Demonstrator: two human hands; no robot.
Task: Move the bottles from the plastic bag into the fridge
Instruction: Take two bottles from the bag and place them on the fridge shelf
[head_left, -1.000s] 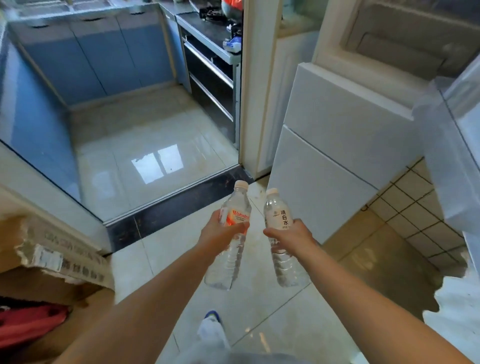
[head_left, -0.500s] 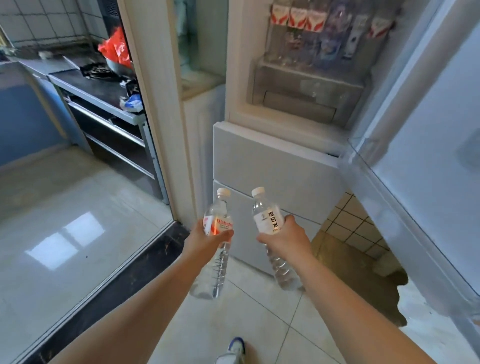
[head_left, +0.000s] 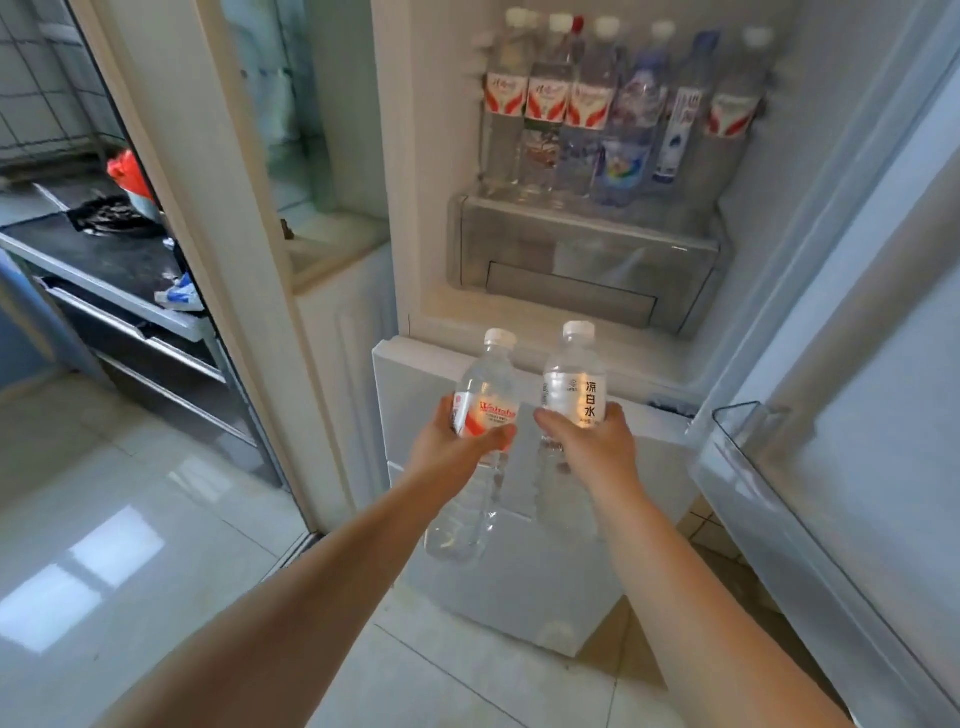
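Head view: left hand (head_left: 457, 447) grips a clear red-labelled plastic water bottle (head_left: 475, 447), right hand (head_left: 592, 447) a clear white-labelled plastic water bottle (head_left: 571, 395), both outside the open white fridge (head_left: 587, 291), where a row of shelved bottles (head_left: 608, 114) already stands.

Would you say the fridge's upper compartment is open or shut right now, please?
Open: its door is swung aside to the right, and the row of bottles on the shelf inside is exposed.

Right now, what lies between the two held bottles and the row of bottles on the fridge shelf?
In the head view, only the clear drawer below the shelf; no obstacle before the bottle row.
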